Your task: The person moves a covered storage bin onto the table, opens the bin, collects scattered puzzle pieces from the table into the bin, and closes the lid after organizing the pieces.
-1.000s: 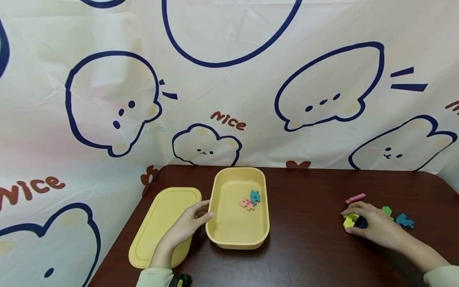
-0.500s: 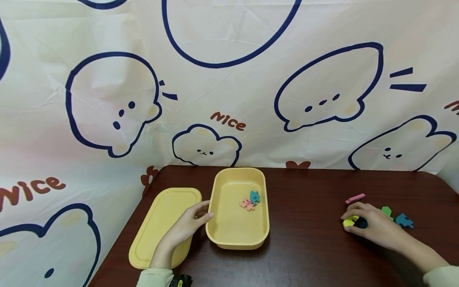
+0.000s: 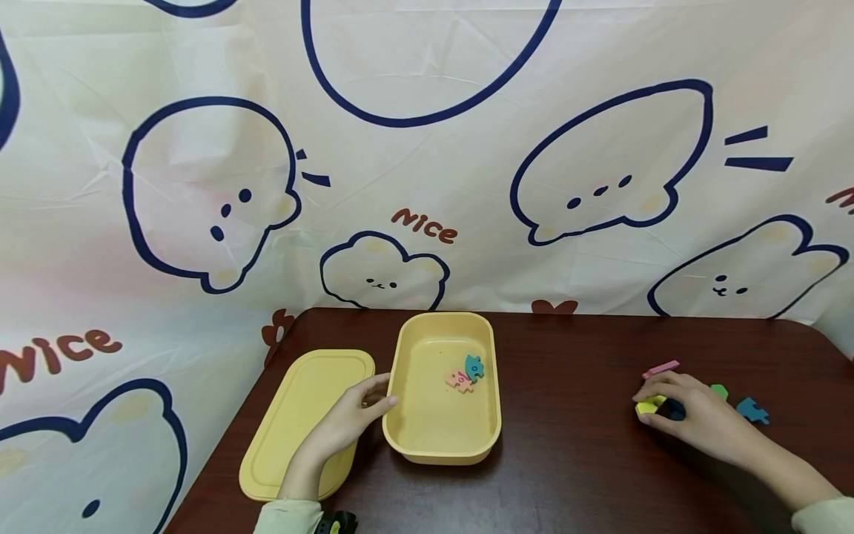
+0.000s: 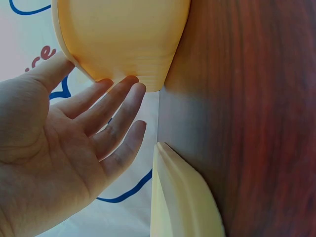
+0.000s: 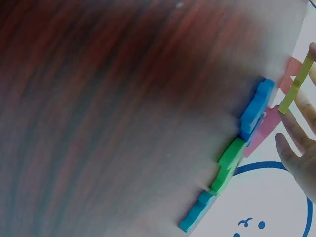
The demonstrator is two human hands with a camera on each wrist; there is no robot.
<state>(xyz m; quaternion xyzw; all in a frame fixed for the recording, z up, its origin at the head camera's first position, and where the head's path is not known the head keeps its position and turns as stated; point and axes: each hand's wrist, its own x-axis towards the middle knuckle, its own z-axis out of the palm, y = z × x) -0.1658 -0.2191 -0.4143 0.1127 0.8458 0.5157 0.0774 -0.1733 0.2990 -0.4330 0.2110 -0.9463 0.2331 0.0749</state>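
Note:
My left hand (image 3: 350, 417) holds the left rim of a yellow plastic box (image 4: 123, 39), thumb at the rim and fingertips against the outer wall. Inside the box lie a pink puzzle piece (image 3: 460, 381) and a teal puzzle piece (image 3: 474, 367). Over at the right, my right hand (image 3: 700, 419) pinches a yellow puzzle piece (image 5: 296, 85) by its edges, tilted up above the table in the right wrist view. Beneath that hand is a dark blue piece (image 3: 672, 409), partly covered. A pink piece (image 3: 662, 368), a green piece (image 3: 719, 391) and a blue piece (image 3: 752, 410) lie around it.
A yellow lid (image 3: 307, 415) lies flat left of the box, partly under my left forearm. The dark brown wooden table (image 3: 567, 445) ends at a cartoon-printed cloth (image 3: 467, 185) behind it.
My right hand has risen slightly and shifted a little to the left with the yellow puzzle piece. The left hand and the box stay in place.

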